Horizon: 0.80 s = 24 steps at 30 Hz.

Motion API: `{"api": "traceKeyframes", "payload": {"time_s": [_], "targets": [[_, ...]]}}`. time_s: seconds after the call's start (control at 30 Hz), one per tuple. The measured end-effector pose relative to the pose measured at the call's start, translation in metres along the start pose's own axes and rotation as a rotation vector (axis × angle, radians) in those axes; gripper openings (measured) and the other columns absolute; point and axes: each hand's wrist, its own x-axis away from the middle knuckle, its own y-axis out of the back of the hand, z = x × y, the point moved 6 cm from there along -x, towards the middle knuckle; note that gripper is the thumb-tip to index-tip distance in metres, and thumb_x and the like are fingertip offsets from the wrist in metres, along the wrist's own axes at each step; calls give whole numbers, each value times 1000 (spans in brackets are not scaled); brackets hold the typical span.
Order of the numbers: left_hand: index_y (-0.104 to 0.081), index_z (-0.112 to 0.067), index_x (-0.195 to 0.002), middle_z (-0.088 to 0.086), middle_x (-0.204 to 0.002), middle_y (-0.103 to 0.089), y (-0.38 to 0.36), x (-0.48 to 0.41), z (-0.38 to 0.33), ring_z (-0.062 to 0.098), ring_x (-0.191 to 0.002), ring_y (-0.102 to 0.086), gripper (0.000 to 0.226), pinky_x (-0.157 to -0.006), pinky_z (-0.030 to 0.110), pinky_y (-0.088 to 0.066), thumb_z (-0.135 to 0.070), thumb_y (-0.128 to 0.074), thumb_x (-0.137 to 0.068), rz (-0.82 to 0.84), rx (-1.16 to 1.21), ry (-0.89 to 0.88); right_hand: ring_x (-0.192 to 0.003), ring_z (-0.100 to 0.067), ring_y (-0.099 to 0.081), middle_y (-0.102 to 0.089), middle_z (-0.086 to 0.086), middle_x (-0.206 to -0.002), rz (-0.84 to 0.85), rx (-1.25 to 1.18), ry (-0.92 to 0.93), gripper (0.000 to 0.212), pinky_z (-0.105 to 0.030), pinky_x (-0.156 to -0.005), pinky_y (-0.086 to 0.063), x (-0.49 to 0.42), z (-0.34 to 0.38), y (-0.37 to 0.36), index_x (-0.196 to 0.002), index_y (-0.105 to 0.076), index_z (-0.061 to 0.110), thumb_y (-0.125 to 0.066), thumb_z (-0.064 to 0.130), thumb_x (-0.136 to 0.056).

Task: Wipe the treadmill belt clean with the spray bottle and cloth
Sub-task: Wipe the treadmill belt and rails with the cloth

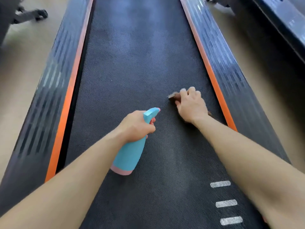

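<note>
Gripping: left hand [137, 124] holds blue spray bottle [130, 151]; right hand [191, 104] clutches brown cloth [174, 97] against treadmill belt [132, 71].
Recommend firm, overlapping strokes spanning both orange side strips [208, 66].

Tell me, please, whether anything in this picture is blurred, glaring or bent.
Head view: the side rails and the cloth in the right hand are blurred; the spray bottle in the left hand is sharper; a pale sheen covers the far belt; the wide lens splays the orange strips.
</note>
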Motion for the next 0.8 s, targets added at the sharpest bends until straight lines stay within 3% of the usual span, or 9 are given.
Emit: {"api": "traceKeyframes", "payload": {"time_s": [0.1, 0.17, 0.4, 0.47, 0.57, 0.63, 0.7, 0.8], "targets": [[-73, -16, -96, 6, -97, -78, 2, -2, 3, 30, -85, -78, 42, -85, 47, -64, -30, -61, -58, -9, 6, 18, -97, -37, -50, -49, -15, -113, 2, -1, 333, 38, -51, -82, -52, 53, 6, -5, -113, -53, 12, -53, 45, -94], [-73, -18, -94, 6, -96, -79, 5, -4, 5, 29, -87, -78, 41, -87, 48, -64, -32, -61, -58, -26, 10, 29, -93, -36, -51, -50, -14, -109, -1, 11, 404, 40, -51, -81, -52, 56, -3, -6, -109, -54, 13, -48, 48, -93], [-72, -16, -94, 6, -95, -78, -2, 0, 0, 26, -80, -78, 39, -85, 48, -64, -31, -62, -59, -11, -15, 0, -115, -37, -44, -44, -16, -127, -26, -55, -97, 38, -48, -90, -45, -16, -15, -1, -123, -46, 14, -48, 43, -100], [-73, -17, -95, 4, -95, -78, -2, 1, 2, 26, -79, -78, 40, -86, 47, -64, -31, -63, -59, -15, -13, 5, -112, -36, -45, -44, -15, -126, -15, -27, -49, 40, -49, -89, -47, -3, -8, -1, -124, -47, 14, -49, 45, -99], [-75, -21, -97, 2, -97, -79, 1, 3, 3, 27, -82, -78, 41, -87, 47, -64, -30, -63, -59, -19, 17, 23, -98, -36, -50, -47, -14, -115, 8, 5, 292, 41, -52, -83, -51, 53, 0, -7, -116, -50, 14, -44, 49, -95], [-75, -21, -97, 4, -100, -78, 5, 4, 4, 24, -77, -76, 40, -86, 47, -65, -28, -63, -59, -25, 53, 36, -91, -35, -51, -49, -12, -108, 20, 14, 418, 41, -52, -78, -53, 79, -15, -9, -109, -52, 16, -42, 52, -92], [-75, -21, -97, 5, -101, -78, 8, 6, 4, 21, -74, -74, 40, -85, 47, -65, -27, -63, -59, -41, 84, 44, -93, -36, -52, -49, -13, -108, 0, 44, 343, 41, -52, -78, -53, 66, -34, -5, -109, -53, 14, -46, 51, -92], [-75, -18, -100, 6, -103, -78, 8, 8, 1, 21, -73, -74, 43, -85, 49, -65, -28, -63, -60, -43, 73, 39, -106, -40, -49, -47, -18, -120, -29, 15, 36, 39, -50, -90, -48, 21, -55, 1, -118, -50, 13, -52, 45, -97]]}}
